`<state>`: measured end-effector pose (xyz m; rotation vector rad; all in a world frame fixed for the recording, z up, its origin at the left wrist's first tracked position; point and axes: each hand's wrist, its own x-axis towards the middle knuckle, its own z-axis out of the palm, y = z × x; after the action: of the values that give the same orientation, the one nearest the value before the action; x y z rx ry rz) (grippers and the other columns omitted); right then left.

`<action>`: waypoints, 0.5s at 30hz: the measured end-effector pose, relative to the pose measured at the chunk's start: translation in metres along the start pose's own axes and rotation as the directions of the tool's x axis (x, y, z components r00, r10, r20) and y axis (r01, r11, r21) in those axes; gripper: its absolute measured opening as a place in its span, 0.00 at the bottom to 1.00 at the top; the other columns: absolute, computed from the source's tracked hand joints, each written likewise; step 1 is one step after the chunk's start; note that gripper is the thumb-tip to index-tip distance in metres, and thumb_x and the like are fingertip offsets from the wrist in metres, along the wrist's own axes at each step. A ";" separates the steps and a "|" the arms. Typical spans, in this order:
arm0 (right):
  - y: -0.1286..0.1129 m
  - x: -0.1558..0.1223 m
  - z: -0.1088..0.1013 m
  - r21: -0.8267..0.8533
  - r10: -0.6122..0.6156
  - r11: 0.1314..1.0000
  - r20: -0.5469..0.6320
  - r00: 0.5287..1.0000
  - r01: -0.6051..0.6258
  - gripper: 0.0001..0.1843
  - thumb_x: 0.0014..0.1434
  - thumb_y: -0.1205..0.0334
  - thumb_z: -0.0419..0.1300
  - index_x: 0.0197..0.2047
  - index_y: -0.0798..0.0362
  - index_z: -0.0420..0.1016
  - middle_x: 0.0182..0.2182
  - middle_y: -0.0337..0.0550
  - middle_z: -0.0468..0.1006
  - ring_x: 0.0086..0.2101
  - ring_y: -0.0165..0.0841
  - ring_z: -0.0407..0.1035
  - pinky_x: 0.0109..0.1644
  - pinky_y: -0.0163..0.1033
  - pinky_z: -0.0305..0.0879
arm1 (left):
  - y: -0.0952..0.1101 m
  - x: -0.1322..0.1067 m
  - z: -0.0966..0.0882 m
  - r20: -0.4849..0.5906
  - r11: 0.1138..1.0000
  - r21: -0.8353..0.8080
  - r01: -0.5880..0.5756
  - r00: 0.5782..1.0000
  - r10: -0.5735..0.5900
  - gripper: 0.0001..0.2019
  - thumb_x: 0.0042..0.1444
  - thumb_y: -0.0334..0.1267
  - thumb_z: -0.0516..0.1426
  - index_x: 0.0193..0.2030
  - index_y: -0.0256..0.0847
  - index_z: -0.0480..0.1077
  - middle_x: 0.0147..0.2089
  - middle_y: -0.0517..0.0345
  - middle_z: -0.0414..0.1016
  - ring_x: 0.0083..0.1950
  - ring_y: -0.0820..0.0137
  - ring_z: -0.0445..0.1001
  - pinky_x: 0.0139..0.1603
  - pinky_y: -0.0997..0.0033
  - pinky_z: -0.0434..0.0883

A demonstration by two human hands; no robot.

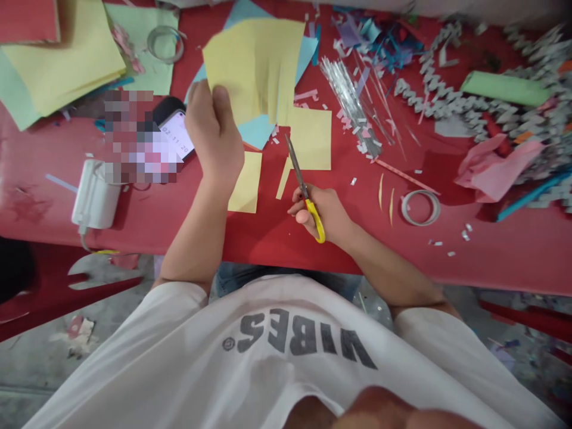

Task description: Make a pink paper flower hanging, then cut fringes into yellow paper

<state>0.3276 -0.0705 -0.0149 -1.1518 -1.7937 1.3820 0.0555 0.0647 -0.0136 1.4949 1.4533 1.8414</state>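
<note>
My left hand [215,128] grips a yellow sheet of paper [236,56] by its lower left edge, fingers folded over behind it. Narrow strips hang from the sheet's lower right part. In my right hand [328,208] is a pair of scissors [308,193] with yellow handles; the blades look closed and point up toward the sheet, apart from it. Under and around the held sheet lie blue paper [257,131], a yellow paper square [315,137], another yellow piece [245,185] and a thin yellow strip [283,179].
Left of my left arm are a phone [179,134], a white power bank [96,196] and stacked coloured paper [67,59]. To the right lie silver wire strands [353,101], a tape roll [420,207], pink crumpled paper [496,164] and a grey folded-paper chain [429,65] on the red table [379,256].
</note>
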 end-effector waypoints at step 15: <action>-0.002 0.002 -0.003 0.015 -0.031 0.999 -0.023 0.999 0.031 0.49 0.53 0.07 0.58 0.46 0.49 0.72 0.31 0.46 0.88 0.34 0.47 0.87 0.41 0.46 0.77 | 0.015 -0.008 -0.003 -0.001 0.973 0.146 -0.180 0.983 0.182 0.26 0.71 0.66 0.64 0.35 0.45 0.70 0.33 0.58 0.64 0.36 0.67 0.59 0.40 0.59 0.60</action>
<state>0.3287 -0.0679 -0.0125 -1.1225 -1.7750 1.3578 0.0609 0.0507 -0.0042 1.7395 1.5319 1.8869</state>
